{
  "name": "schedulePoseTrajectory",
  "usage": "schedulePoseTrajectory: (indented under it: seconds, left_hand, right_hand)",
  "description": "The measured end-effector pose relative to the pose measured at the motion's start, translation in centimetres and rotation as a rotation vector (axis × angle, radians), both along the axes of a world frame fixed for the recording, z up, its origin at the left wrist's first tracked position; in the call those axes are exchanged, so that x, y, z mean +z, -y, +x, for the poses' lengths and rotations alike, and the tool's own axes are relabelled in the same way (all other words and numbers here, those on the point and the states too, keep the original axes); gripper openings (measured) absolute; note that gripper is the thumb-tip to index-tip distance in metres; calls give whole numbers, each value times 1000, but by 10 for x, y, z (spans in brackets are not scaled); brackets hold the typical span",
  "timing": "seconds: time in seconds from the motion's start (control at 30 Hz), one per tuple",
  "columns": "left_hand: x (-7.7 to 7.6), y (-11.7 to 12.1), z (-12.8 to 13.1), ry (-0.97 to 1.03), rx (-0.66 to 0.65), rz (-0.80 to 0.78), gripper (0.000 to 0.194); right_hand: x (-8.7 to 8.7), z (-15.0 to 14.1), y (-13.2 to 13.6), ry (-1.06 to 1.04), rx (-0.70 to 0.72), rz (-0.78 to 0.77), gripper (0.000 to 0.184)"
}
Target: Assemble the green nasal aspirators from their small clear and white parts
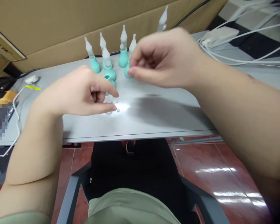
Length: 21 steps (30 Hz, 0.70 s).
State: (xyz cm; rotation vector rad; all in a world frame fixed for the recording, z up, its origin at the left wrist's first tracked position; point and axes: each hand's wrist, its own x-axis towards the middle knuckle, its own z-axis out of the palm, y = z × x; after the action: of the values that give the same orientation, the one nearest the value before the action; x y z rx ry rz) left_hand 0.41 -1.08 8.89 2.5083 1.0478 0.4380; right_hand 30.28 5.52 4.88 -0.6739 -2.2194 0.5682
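Note:
My left hand (81, 91) hovers over the table, thumb and forefinger apart, its other fingers curled. Close to its fingertips lie a small clear ring (117, 101) and a tiny clear piece (118, 110). Clear plastic parts (109, 99) are partly hidden behind the fingers. Behind this hand is a teal bulb without a tip (108, 77). My right hand (163, 59) is raised, fingers loosely bent, a gap between thumb and forefinger; I see nothing held. It partly covers a nasal aspirator (133, 43). Other teal-bulbed aspirators (123, 57) stand upright behind.
A cardboard wall (60, 28) backs the grey table (88, 127). White cables (242, 34) lie at the right. At the left are a white cable plug (31, 79) and a yellow object (8, 97). A chair armrest (70, 196) is below.

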Motion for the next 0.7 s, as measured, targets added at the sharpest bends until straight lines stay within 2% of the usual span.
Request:
schedulePoseTrajectory:
  seconds: [0.1, 0.17, 0.27, 0.37, 0.43, 0.53, 0.57, 0.67, 0.7]
  left_hand:
    - [-6, 2, -6, 132, 91, 122, 23]
    - [-9, 2, -3, 214, 104, 111, 37]
    - [-9, 1, 15, 248, 68, -1, 62]
    - [-6, -3, 36, 225, 33, -19, 77]
    - [-5, -12, 39, 190, 15, -14, 87]
    - [-11, -37, 20, 165, 43, 33, 102]
    - [-15, -47, 9, 194, 97, 74, 106]
    - [-31, -76, -19, 343, 362, 236, 108]
    - [-37, -83, -25, 335, 414, 230, 109]
  right_hand:
    - [3, 1, -10, -178, -188, 9, 29]
    - [2, 0, -18, -227, -267, 11, 35]
    - [-3, 2, -31, -224, -291, -9, 42]
    - [-8, 6, -37, -198, -299, -21, 48]
    - [-10, 6, -36, -185, -308, -12, 46]
    - [-10, 0, -28, -148, -283, -18, 39]
    - [-10, -3, -23, -133, -270, -26, 38]
    - [-7, -10, -10, -81, -235, -47, 32]
    - [-6, -12, -6, -68, -225, -51, 31]
